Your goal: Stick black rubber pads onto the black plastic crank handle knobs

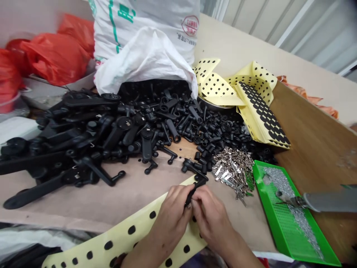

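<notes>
Near the front of the table, my left hand grips a black plastic arm part with jointed ends. My right hand closes on the same part from the other side, its thumb and fingers pressed together at the near end. Whether a smaller piece sits between those fingertips is hidden. Beneath both hands lies a yellow sheet with black dots. Just beyond are small black sleeves and a heap of shiny metal clips.
Black arm assemblies pile up at left, below a white sack spilling black parts. A green tray of small clear pieces and a grey-handled screwdriver lie right. Dotted yellow sheets and red bags sit behind.
</notes>
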Action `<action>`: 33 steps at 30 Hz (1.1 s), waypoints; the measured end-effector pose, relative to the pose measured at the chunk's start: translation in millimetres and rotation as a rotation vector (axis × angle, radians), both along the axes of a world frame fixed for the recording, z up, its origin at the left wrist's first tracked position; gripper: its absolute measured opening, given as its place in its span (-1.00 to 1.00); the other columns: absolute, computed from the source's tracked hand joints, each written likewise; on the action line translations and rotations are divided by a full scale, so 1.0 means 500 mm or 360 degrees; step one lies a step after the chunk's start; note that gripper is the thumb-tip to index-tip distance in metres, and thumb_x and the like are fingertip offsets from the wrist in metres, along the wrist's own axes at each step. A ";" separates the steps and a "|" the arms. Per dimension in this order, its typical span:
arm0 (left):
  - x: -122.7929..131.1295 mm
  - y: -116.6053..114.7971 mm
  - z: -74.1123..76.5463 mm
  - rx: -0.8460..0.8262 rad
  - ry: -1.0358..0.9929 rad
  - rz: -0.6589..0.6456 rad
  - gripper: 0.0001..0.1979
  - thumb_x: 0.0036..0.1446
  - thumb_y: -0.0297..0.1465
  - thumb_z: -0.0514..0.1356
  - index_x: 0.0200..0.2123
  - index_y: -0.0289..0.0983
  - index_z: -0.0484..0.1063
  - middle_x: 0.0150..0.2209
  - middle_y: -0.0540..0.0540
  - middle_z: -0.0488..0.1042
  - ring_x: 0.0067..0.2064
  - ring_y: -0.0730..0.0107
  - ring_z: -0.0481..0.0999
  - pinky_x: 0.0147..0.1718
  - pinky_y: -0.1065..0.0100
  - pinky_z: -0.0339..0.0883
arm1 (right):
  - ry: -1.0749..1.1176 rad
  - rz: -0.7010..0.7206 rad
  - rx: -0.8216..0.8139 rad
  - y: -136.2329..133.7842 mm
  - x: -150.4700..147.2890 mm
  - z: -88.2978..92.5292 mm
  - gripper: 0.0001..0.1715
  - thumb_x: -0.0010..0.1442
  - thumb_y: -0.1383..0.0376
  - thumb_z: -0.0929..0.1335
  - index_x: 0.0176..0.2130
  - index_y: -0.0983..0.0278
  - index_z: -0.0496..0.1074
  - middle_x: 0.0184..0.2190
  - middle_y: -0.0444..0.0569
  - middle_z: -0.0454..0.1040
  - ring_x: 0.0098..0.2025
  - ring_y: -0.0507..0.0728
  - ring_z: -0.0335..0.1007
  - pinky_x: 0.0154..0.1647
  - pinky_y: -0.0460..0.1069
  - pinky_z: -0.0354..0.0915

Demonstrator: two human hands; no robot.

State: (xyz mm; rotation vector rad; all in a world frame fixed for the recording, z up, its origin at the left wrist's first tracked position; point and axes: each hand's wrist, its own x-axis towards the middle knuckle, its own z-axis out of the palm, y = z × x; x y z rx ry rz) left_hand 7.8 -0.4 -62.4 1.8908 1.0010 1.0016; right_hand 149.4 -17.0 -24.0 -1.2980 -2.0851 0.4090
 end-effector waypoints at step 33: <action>0.002 0.005 0.016 -0.0030 0.0025 -0.0041 -0.68 0.23 -0.46 -0.02 0.06 -0.23 0.21 -0.10 -0.16 0.41 -0.07 0.17 0.33 -0.08 0.15 0.27 | -0.0227 0.0274 -0.0077 0.020 0.046 0.044 -0.82 0.25 0.46 0.14 -0.29 0.27 0.26 -0.42 -0.05 0.32 -0.36 0.08 0.29 -0.34 -0.04 0.31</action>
